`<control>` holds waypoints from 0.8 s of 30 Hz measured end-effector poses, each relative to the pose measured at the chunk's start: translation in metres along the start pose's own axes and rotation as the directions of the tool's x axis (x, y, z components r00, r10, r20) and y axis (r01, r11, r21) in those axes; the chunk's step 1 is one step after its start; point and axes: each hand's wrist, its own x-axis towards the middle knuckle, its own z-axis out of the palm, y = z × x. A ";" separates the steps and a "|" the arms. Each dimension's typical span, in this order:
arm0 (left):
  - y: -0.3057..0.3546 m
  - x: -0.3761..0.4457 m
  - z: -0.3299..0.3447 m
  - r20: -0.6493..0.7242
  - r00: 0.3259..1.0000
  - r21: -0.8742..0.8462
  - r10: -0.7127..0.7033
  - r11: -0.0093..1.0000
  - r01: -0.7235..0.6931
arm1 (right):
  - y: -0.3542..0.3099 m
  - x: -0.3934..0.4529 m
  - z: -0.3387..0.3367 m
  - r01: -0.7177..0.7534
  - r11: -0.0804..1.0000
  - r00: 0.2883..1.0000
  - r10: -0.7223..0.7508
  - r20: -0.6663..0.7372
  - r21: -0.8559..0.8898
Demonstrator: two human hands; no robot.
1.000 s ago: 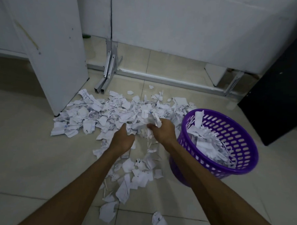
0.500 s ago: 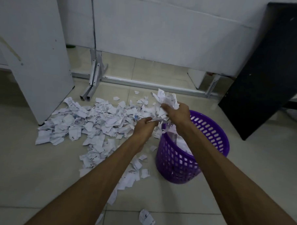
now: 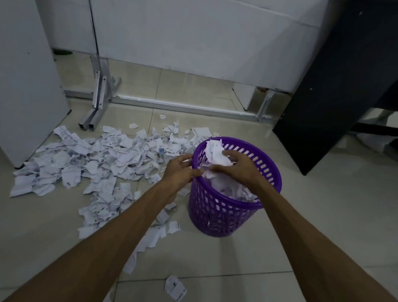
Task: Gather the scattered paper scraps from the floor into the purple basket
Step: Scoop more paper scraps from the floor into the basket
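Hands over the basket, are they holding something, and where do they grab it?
The right hand grips a wad of paper scraps from its near side, over the basket. The left hand holds nothing.

We can read no text anywhere. Many of the paper scraps (image 3: 97, 160) on the floor (image 3: 327, 213) carry dark and bluish print marks, and the single scrap (image 3: 175, 288) lying nearest us shows a few dark printed lines, but we find every mark too small and blurred to make out a word, number or brand. We see no label or sign on the purple basket (image 3: 222, 220).
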 end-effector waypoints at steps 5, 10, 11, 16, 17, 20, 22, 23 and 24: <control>0.003 0.007 0.002 -0.071 0.997 0.003 0.027 1.000 -0.027 | 0.009 -0.001 0.001 0.071 0.997 0.995 -0.071 -0.065 -0.014; 0.011 0.015 -0.006 -0.130 0.988 0.101 0.082 0.992 -0.069 | 0.003 -0.003 0.006 0.105 0.962 0.956 -0.028 0.291 -0.251; 0.013 0.016 -0.010 -0.145 0.985 0.118 0.096 0.990 -0.079 | -0.001 -0.003 0.007 0.120 0.941 0.934 0.000 0.356 -0.316; 0.017 0.021 -0.028 -0.212 0.969 0.090 0.127 0.990 -0.110 | -0.016 -0.001 0.012 0.179 0.902 0.982 -0.187 0.019 -0.393; 0.016 0.021 -0.030 -0.214 0.968 0.092 0.128 0.990 -0.111 | -0.018 0.000 0.012 0.192 0.900 0.970 -0.234 -0.062 -0.391; 0.012 0.022 -0.032 -0.203 0.973 0.052 0.109 0.994 -0.101 | -0.019 0.004 0.018 0.277 0.883 0.948 -0.316 -0.043 -0.379; 0.011 0.022 -0.034 -0.191 0.977 0.014 0.098 0.995 -0.098 | -0.019 0.003 0.028 0.267 0.895 0.963 -0.240 0.118 -0.356; 0.011 0.022 -0.035 -0.182 0.979 0.001 0.096 0.995 -0.097 | -0.017 0.002 0.034 0.236 0.895 0.964 -0.169 0.204 -0.377; 0.011 0.023 -0.037 -0.174 0.980 -0.005 0.093 0.995 -0.096 | -0.015 0.001 0.039 0.212 0.883 0.957 -0.100 0.273 -0.420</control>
